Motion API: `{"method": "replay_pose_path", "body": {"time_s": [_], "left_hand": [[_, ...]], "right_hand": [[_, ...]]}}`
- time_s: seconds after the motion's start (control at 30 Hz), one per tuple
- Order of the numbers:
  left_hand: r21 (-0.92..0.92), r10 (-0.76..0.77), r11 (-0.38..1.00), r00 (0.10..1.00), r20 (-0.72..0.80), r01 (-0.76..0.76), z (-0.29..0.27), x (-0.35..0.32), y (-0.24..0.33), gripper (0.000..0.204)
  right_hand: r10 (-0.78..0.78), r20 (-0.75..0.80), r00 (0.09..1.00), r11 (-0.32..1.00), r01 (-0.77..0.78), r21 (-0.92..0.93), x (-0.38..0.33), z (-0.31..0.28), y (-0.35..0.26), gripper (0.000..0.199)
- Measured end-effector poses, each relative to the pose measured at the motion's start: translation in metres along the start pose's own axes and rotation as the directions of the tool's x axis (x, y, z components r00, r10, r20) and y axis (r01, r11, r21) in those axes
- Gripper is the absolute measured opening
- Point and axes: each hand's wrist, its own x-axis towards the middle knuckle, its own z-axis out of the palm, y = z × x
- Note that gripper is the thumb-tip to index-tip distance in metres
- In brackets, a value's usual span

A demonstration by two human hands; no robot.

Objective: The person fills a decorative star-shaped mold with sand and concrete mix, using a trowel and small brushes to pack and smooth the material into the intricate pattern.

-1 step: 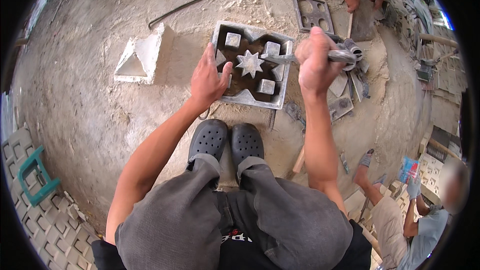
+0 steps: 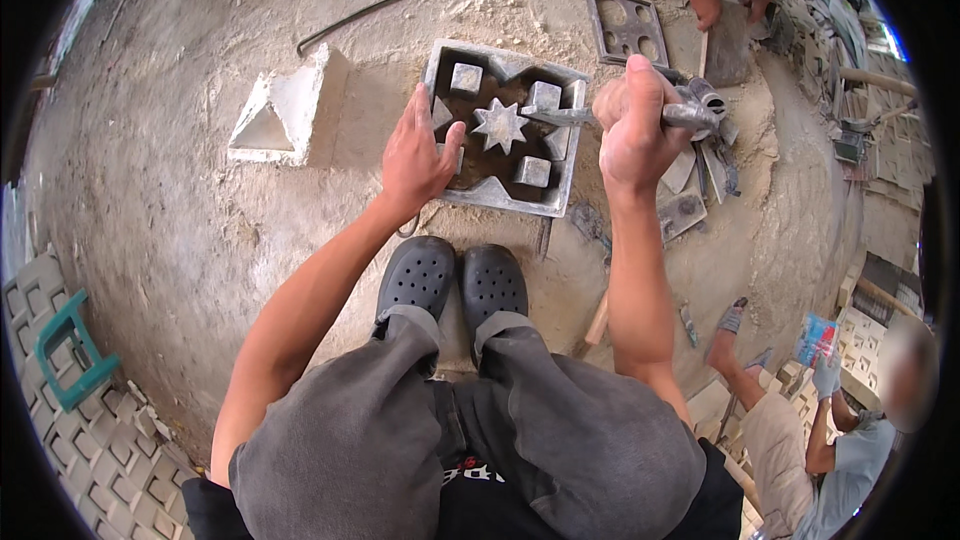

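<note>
On the sandy floor (image 2: 180, 210), just ahead of the feet, a square metal mould (image 2: 500, 190) is steadied by the left hand (image 2: 418, 155) — fingers spread flat on its edge. A metal tool (image 2: 560, 116) is clamped in the right hand (image 2: 632, 125), tip among the inner blocks — scraping seems in hand; careful, level strokes would be called for next.

The left hand (image 2: 418, 155) pressed the square metal mould (image 2: 500, 125) at nine o'clock; the right hand (image 2: 632, 125) gripped a trowel (image 2: 600, 115) at three o'clock.

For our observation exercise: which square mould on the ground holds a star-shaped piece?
The near metal mould under the left hand; the far frame has round holes only.
</note>
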Motion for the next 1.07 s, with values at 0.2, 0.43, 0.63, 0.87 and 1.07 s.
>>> {"method": "replay_pose_path", "body": {"time_s": [0.2,0.43,0.63,0.87,1.07], "left_hand": [[0.002,0.023,1.000,1.000,-0.018,-0.023,0.004,0.003,0.003,0.079],[-0.015,-0.021,1.000,1.000,0.014,0.022,0.001,0.001,0.003,0.079],[-0.010,-0.020,1.000,1.000,0.002,0.020,0.005,-0.002,0.002,0.078],[-0.006,-0.020,1.000,1.000,-0.019,0.020,0.003,0.000,-0.003,0.077],[-0.019,-0.013,1.000,1.000,-0.003,0.013,0.007,0.001,0.001,0.078]], "right_hand": [[-0.021,0.094,0.995,0.992,0.032,-0.123,-0.004,-0.013,0.034,0.045],[-0.043,0.195,0.980,0.985,0.009,0.172,0.010,-0.019,-0.046,0.045],[0.076,0.267,0.961,0.997,-0.065,-0.049,-0.008,-0.035,0.012,0.042],[0.142,0.290,0.946,0.989,-0.148,0.000,0.004,-0.010,-0.031,0.041],[0.157,0.455,0.877,0.982,-0.090,-0.166,0.005,-0.032,0.022,0.040]]}}
